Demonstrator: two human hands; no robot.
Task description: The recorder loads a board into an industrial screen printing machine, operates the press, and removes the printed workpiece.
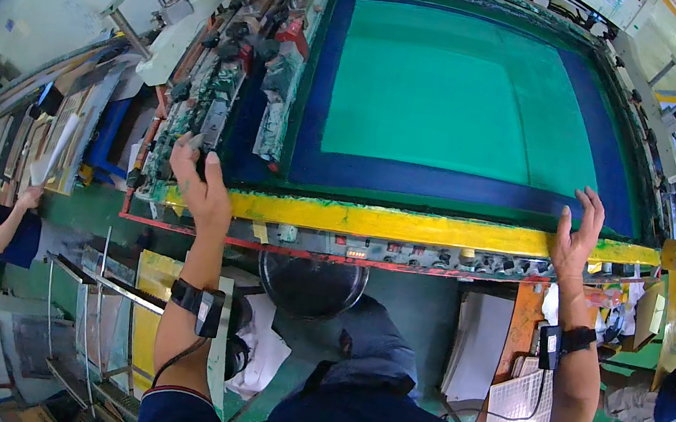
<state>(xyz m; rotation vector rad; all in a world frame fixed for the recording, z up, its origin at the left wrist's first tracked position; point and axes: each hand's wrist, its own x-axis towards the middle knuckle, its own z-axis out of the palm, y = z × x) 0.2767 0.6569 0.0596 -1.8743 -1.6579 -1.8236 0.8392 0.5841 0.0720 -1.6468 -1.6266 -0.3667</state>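
Yellow bar (389, 224) spans the near edge of the green-and-blue screen (436, 94), left hand (204, 190) and right hand (575, 242) near opposite ends, thumbs apart from fingers, contact unclear, long open stretch between.

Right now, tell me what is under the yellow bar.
Below the yellow bar, a control strip with knobs shows, then a red rail and part of a round black object. Whatever lies directly beneath the bar is covered; so is the black object's far edge.
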